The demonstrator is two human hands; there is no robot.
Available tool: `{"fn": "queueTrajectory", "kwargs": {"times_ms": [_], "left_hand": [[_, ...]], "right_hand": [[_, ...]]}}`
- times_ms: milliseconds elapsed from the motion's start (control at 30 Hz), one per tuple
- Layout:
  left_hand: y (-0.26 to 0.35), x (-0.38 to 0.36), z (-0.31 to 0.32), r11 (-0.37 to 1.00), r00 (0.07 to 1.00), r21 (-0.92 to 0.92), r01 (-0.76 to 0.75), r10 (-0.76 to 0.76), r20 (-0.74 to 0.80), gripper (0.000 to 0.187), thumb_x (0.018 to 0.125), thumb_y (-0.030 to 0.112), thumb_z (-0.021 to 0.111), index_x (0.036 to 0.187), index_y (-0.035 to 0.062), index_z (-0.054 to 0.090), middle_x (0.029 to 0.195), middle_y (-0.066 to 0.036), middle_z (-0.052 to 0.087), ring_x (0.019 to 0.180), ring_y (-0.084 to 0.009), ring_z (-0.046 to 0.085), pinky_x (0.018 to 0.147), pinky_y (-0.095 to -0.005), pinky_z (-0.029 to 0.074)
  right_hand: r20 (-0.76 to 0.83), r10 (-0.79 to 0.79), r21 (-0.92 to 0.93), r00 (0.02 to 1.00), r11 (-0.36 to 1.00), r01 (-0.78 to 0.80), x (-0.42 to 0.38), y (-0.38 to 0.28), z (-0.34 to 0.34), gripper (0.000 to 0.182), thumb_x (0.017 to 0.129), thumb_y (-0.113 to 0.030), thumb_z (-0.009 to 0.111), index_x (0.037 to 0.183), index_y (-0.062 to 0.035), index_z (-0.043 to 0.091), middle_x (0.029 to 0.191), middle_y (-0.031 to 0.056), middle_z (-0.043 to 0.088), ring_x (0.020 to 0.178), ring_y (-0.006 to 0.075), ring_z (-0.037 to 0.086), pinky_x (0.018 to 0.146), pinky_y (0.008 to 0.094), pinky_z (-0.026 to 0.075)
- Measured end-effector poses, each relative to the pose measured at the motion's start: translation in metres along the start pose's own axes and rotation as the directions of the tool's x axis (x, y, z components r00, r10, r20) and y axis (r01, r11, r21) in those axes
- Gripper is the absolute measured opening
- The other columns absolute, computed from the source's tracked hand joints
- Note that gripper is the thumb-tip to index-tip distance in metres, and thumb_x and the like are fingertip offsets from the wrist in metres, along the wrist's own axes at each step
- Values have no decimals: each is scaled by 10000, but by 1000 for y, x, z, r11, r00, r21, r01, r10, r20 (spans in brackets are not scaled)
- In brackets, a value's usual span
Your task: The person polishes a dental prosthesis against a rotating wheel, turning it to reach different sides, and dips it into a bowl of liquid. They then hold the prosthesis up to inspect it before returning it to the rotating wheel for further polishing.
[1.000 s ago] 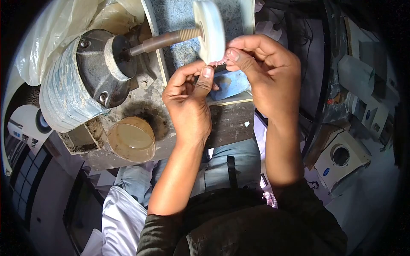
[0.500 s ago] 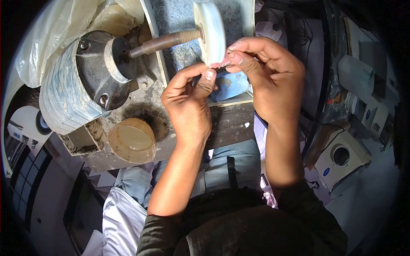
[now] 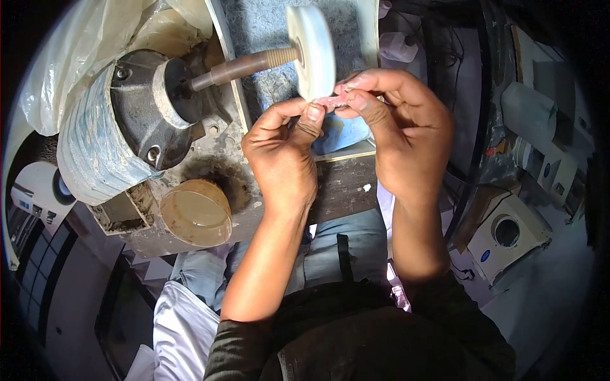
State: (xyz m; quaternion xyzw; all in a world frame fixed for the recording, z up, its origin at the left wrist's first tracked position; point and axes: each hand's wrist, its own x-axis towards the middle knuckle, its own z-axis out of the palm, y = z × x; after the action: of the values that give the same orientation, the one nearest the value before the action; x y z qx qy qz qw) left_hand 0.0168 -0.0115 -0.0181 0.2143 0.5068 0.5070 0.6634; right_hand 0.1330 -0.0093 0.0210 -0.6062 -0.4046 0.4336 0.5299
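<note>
A small pink denture (image 3: 332,101) is pinched between both hands, right at the lower edge of a white buffing wheel (image 3: 312,54). My left hand (image 3: 283,149) grips its left end with thumb and forefinger. Thumb and fingers of my right hand (image 3: 406,124) close on the right end, covering part of it. The wheel looks blurred at its rim and sits on a threaded brown spindle (image 3: 248,66). That spindle comes out of a dark-fronted motor (image 3: 143,108) on the left.
Below the motor, a round tub of cloudy liquid (image 3: 197,213) stands on the dirty bench. A tray lined with grey-blue material (image 3: 270,22) lies behind the wheel, with a blue piece (image 3: 343,129) near its front. Plastic sheeting (image 3: 82,57) hangs at left; a cream-coloured machine (image 3: 508,235) is at right.
Both hands have shifted slightly down, and the denture is turned so more of its pink surface shows. Both hands keep their pinch on it by the wheel.
</note>
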Motion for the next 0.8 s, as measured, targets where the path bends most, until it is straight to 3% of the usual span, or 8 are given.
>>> {"fn": "queueTrajectory", "kwargs": {"times_ms": [300,500,700,800], "left_hand": [[0,0,2,999,1000,-50,17,-17,-3,62,850,20,665,890,-27,663,820,-77,679,670,-103,549,623,-226,427],[1,0,4,999,1000,-33,25,-25,-8,68,849,28,669,887,-27,664,817,-75,680,666,-101,543,621,-227,424],[0,0,1,998,999,-49,40,-40,9,72,856,28,659,898,-31,661,832,-86,682,666,-108,544,620,-230,427],[0,0,1,995,998,-82,63,-61,24,75,862,32,651,901,-32,660,851,-98,685,668,-117,546,621,-235,430]], "right_hand": [[-44,5,57,999,998,-2,-13,5,3,84,874,48,595,958,49,602,907,115,668,819,142,665,718,251,563],[-82,-37,98,996,994,45,-18,9,4,87,899,18,577,976,58,566,926,162,650,845,207,665,697,328,598],[-64,63,163,996,985,-52,-14,6,1,115,892,-7,600,979,66,581,907,157,658,816,205,671,699,328,600],[-39,163,185,986,971,-153,-2,-1,0,120,878,12,614,958,99,594,867,170,664,795,194,686,725,280,588]]}}
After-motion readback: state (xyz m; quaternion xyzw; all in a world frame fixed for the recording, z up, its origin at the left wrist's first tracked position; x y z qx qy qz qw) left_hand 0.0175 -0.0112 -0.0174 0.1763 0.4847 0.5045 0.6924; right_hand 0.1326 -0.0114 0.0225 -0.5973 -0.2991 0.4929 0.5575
